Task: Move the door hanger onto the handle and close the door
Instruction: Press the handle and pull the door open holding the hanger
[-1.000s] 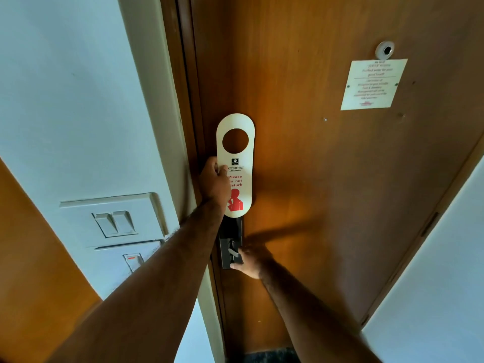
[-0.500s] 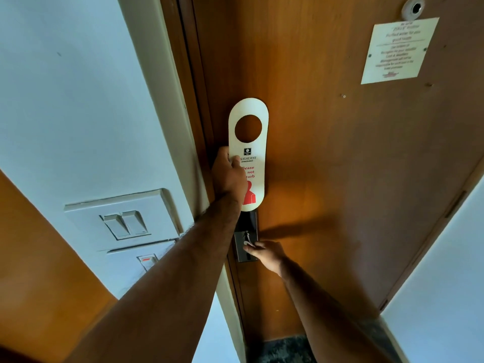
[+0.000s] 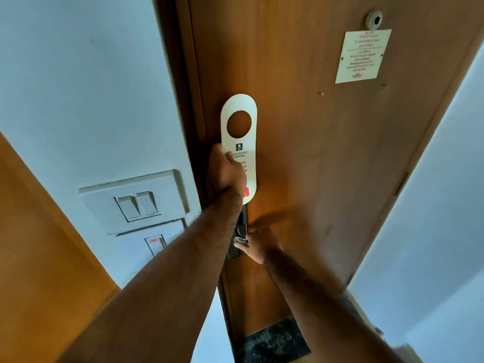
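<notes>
A white door hanger [image 3: 238, 106] with a round hole and red "do not disturb" lettering is held upright against the wooden door [image 3: 301, 153]. My left hand [image 3: 225, 172] grips its lower half, hiding part of the lettering. Below it, my right hand [image 3: 258, 245] is closed on the metal door handle [image 3: 240, 239], which sits on a dark lock plate [image 3: 243, 214]. The hanger is above the handle, not on it. The door stands close to its frame [image 3: 188, 74].
A white switch panel [image 3: 136, 200] sits on the wall left of the frame. A printed notice [image 3: 362, 56] and a peephole [image 3: 374, 20] are on the door's upper right. Dark floor [image 3: 272, 341] shows below. A white wall [image 3: 432, 231] stands to the right.
The view has shifted slightly. My left hand still holds the hanger above the handle, and my right hand stays on the handle; their poses look almost unchanged.
</notes>
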{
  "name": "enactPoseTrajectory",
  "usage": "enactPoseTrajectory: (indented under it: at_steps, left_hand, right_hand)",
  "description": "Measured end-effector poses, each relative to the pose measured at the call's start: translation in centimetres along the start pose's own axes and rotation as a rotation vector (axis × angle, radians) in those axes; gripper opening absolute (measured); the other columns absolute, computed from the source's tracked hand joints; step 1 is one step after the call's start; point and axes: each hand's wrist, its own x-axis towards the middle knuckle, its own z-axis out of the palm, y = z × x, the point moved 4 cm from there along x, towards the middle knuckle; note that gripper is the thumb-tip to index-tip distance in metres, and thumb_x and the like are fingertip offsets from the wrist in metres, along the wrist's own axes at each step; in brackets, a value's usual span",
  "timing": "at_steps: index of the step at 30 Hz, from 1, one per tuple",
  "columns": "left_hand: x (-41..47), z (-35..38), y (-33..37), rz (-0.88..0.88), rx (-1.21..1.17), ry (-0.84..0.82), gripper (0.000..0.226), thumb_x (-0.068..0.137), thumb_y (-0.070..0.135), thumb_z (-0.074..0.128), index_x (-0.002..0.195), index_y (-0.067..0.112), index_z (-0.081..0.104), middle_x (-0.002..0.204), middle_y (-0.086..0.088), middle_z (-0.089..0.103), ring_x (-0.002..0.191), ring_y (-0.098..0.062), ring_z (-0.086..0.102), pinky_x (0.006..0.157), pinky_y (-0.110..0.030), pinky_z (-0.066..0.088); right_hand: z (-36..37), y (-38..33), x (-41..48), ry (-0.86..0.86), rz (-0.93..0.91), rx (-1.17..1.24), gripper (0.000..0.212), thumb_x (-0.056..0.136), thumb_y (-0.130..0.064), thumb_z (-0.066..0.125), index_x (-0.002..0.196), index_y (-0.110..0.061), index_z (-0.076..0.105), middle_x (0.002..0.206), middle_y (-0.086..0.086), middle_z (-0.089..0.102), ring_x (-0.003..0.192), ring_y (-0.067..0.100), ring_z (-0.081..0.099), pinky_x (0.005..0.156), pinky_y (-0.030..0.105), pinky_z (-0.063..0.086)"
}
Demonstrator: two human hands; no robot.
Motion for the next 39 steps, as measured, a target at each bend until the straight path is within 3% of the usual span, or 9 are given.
enactPoseTrajectory:
  at_steps: [4,7,10,13,15,22,26,31,39]
  left_hand:
    - [-1.5,-1.2,0.2,0.042,0.008,-0.015,0.029,0.101,0.026,0.057,0.128,0.017,0.055,0.134,-0.009,0.065,0.112,-0.032,0.070,0.085,-0.047,0.062]
    - [-2.6,-2.0,0.2,0.044,-0.049,-0.064,0.023,0.100,0.026,0.058,0.122,0.021,0.056,0.131,-0.005,0.067,0.111,-0.029,0.070,0.084,-0.043,0.062]
    - [-3.8,-2.5,0.2,0.067,-0.100,-0.115,0.018,0.100,0.026,0.058,0.118,0.023,0.057,0.131,-0.001,0.067,0.113,-0.026,0.069,0.080,-0.035,0.061]
    - [-5.3,-3.4,0.5,0.085,-0.186,-0.149,0.008,0.101,0.023,0.057,0.108,0.025,0.055,0.126,0.000,0.069,0.108,-0.023,0.070,0.069,-0.014,0.053]
    - [-6.4,-4.0,0.9,0.086,-0.205,-0.166,0.008,0.100,0.023,0.057,0.108,0.026,0.055,0.124,-0.001,0.070,0.104,-0.020,0.069,0.072,-0.016,0.053]
    - [-9.6,-6.3,1.7,0.128,-0.211,-0.218,0.014,0.100,0.023,0.059,0.113,0.017,0.061,0.121,0.001,0.071,0.099,-0.014,0.068,0.078,-0.024,0.058]
    - [-11.4,-7.7,2.3,0.150,-0.248,-0.283,0.011,0.097,0.023,0.064,0.108,0.021,0.065,0.106,0.012,0.073,0.084,0.001,0.069,0.066,-0.010,0.055]
    - [-13.6,-8.7,3.3,0.175,-0.350,-0.392,0.009,0.094,0.022,0.069,0.101,0.026,0.066,0.095,0.022,0.072,0.082,0.008,0.072,0.066,-0.011,0.057]
    - [-17.0,-10.8,4.6,0.198,-0.462,-0.559,0.017,0.088,0.022,0.078,0.102,0.021,0.070,0.094,0.017,0.075,0.086,0.002,0.075,0.067,-0.018,0.060]
  right_hand:
    - [0.5,-0.4,-2.1,0.041,0.078,-0.042,0.074,0.094,-0.078,0.040,0.091,-0.010,0.070,0.103,0.007,0.074,0.105,0.023,0.067,0.110,0.041,0.045]
    - [0.9,-0.4,-3.9,0.082,0.134,0.002,0.086,0.086,-0.085,0.045,0.120,-0.009,0.068,0.130,0.009,0.067,0.132,0.028,0.056,0.121,0.044,0.037]
    - [0.9,-0.4,-5.7,0.095,0.163,0.040,0.114,0.077,-0.094,0.043,0.150,-0.007,0.047,0.155,0.013,0.048,0.150,0.031,0.039,0.128,0.043,0.027]
    - [0.7,-0.1,-7.3,0.048,0.155,0.037,0.129,0.072,-0.100,0.036,0.160,-0.006,0.032,0.167,0.014,0.033,0.158,0.032,0.027,0.131,0.043,0.020]
    - [0.5,0.3,-8.6,-0.004,0.145,0.040,0.135,0.070,-0.101,0.034,0.166,-0.007,0.018,0.174,0.014,0.017,0.163,0.032,0.014,0.133,0.044,0.013]
    - [0.1,1.2,-12.7,-0.044,0.135,0.053,0.136,0.068,-0.100,0.044,0.165,-0.008,0.019,0.174,0.014,0.018,0.162,0.032,0.016,0.133,0.045,0.014]
    - [-0.1,1.5,-15.0,-0.055,0.141,0.048,0.136,0.068,-0.099,0.046,0.165,-0.009,0.020,0.173,0.013,0.021,0.161,0.031,0.018,0.133,0.044,0.015]
    - [-0.2,1.7,-17.9,-0.079,0.192,0.031,0.136,0.071,-0.097,0.048,0.167,-0.009,0.011,0.176,0.015,0.012,0.163,0.032,0.010,0.133,0.045,0.009]
    - [-0.1,1.5,-23.6,-0.070,0.316,0.010,0.137,0.073,-0.098,0.040,0.167,-0.003,0.008,0.175,0.020,0.004,0.163,0.036,0.000,0.131,0.044,0.001]
